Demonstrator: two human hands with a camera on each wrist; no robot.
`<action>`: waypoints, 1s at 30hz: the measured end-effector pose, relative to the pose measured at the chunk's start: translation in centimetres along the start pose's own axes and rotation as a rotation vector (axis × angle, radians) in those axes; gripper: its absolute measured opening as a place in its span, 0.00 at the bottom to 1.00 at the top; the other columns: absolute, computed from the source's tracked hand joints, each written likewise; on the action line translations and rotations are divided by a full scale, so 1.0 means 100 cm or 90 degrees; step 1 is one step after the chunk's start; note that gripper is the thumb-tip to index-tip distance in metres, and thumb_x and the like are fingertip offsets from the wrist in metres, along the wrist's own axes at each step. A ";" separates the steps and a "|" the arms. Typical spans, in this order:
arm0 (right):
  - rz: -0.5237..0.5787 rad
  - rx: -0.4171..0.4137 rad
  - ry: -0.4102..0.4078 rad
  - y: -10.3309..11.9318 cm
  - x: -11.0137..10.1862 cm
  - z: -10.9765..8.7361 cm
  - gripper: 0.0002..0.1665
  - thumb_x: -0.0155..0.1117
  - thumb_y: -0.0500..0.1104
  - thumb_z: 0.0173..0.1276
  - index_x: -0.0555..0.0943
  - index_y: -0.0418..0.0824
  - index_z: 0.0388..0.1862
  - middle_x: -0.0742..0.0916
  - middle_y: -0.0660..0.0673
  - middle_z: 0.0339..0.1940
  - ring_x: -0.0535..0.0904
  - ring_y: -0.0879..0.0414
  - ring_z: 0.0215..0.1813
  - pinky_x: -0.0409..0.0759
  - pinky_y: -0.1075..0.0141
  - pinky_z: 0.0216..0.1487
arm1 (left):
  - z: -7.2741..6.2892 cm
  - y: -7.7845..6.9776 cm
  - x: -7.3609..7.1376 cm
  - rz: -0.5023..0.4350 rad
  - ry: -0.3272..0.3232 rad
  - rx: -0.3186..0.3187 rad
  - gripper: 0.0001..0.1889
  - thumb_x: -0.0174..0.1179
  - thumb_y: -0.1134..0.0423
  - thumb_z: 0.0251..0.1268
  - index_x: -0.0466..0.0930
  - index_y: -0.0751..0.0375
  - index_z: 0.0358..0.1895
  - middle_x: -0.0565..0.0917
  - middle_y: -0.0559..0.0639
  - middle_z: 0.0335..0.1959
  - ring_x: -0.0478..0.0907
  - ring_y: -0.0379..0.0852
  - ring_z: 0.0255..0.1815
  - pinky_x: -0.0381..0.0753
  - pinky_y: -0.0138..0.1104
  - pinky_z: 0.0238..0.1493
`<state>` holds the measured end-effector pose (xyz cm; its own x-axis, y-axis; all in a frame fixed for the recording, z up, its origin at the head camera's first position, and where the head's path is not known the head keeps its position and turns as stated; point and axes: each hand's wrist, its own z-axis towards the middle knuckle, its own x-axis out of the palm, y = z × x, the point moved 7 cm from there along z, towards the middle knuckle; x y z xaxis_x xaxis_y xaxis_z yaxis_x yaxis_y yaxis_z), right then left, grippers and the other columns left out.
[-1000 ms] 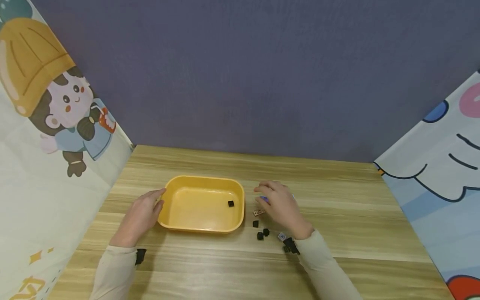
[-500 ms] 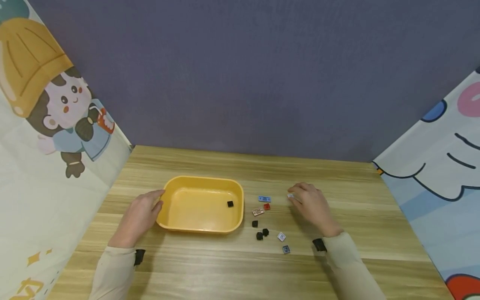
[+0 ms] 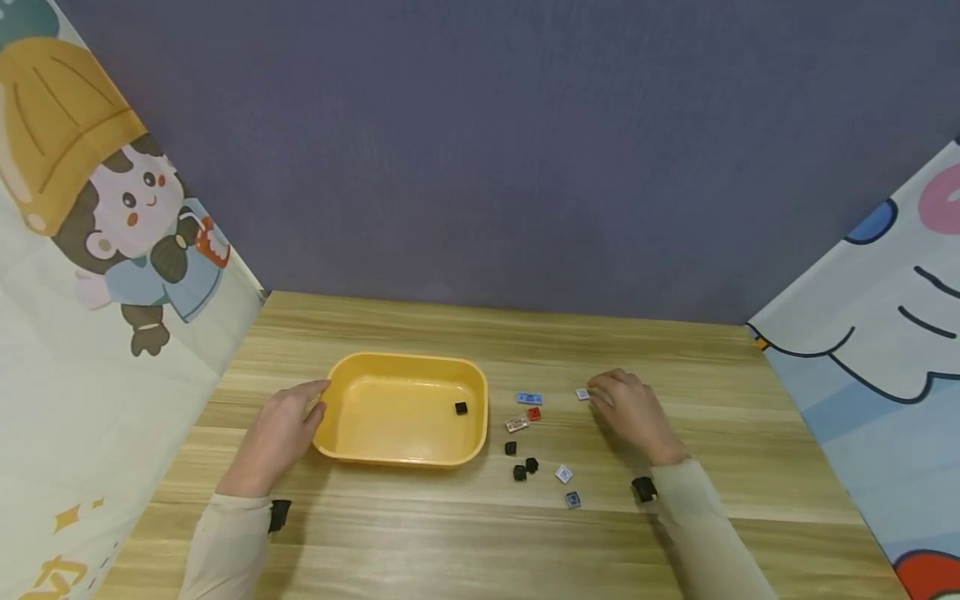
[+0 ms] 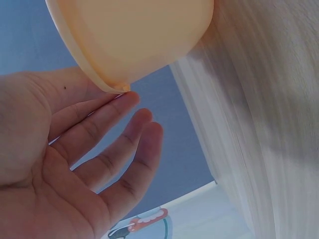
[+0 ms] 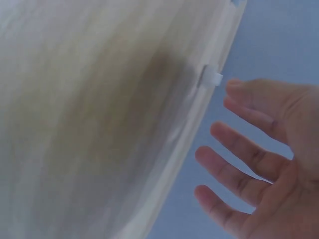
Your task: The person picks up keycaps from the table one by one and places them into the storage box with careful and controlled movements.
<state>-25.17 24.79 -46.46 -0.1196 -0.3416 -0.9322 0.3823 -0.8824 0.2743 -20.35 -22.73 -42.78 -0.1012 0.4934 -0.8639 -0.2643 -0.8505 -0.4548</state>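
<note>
My left hand (image 3: 279,433) holds the left rim of a yellow plastic tray (image 3: 408,457); in the left wrist view its thumb passes behind the rim while a fingertip touches the rim's corner. A small black block (image 3: 461,408) lies inside the tray. At the right my right hand (image 3: 636,415) is beside a small white square tile (image 3: 582,394), its fingers loose. The right wrist view shows a slight gap between that tile (image 5: 211,77) and the fingertips. Between tray and right hand lie a blue rectangular tile (image 3: 529,398), a pinkish rectangular tile (image 3: 517,424) and a red square tile (image 3: 534,413).
Nearer me on the wooden table (image 3: 420,533) are several black blocks (image 3: 520,472), another white square tile (image 3: 563,473) and a dark grey-blue square tile (image 3: 573,499). A dark blue wall (image 3: 480,167) stands behind the table; printed cloths flank it.
My right hand moved right from over the blue tile, pinching the white tile, then set it down and let go. My left hand and the tray stayed in place.
</note>
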 end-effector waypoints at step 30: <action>-0.008 0.032 0.061 -0.008 0.018 0.006 0.12 0.71 0.38 0.67 0.85 0.39 0.49 0.85 0.36 0.50 0.81 0.37 0.50 0.81 0.38 0.46 | 0.000 0.001 0.000 0.002 -0.006 0.006 0.19 0.62 0.77 0.64 0.77 0.77 0.59 0.80 0.72 0.55 0.78 0.71 0.53 0.79 0.60 0.54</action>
<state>-26.26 24.65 -48.18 -0.0353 -0.3007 -0.9531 0.3347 -0.9021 0.2722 -20.37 -22.81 -42.82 -0.1114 0.4925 -0.8631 -0.2730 -0.8503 -0.4500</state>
